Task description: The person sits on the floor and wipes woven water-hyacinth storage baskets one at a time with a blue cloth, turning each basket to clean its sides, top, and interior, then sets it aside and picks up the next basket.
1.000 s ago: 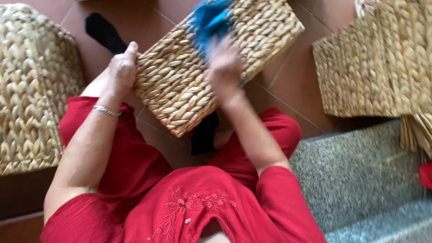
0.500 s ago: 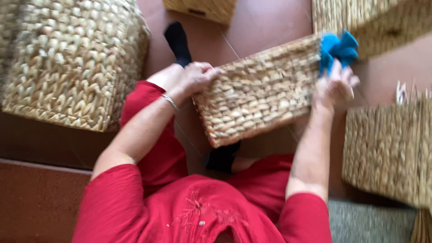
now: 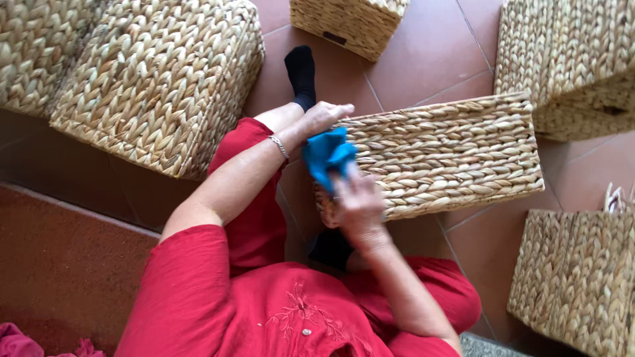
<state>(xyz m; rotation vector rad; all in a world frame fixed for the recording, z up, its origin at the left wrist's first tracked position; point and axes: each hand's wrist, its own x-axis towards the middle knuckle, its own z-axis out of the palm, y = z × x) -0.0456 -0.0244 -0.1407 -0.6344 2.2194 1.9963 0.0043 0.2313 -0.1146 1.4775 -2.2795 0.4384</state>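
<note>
A rectangular woven straw basket [image 3: 450, 152] lies on its side across my lap and the tiled floor. My left hand [image 3: 322, 117] grips its upper left corner, fingers curled over the edge. My right hand [image 3: 357, 201] presses a bright blue cloth [image 3: 329, 155] against the basket's left end. The cloth is bunched under my fingers. I wear red clothes and black socks [image 3: 301, 73], with a thin bracelet [image 3: 280, 147] on my left wrist.
A large woven basket [image 3: 165, 86] stands at the left, with another one [image 3: 30, 53] beyond it. More woven baskets stand at the top [image 3: 347, 20], upper right [image 3: 569, 59] and lower right [image 3: 579, 277]. The floor is terracotta tile [image 3: 423, 59]; a red rug [image 3: 59, 264] lies lower left.
My right hand has carried the blue cloth from the basket's right end over to its left end. The basket has turned more level, and my view has shifted.
</note>
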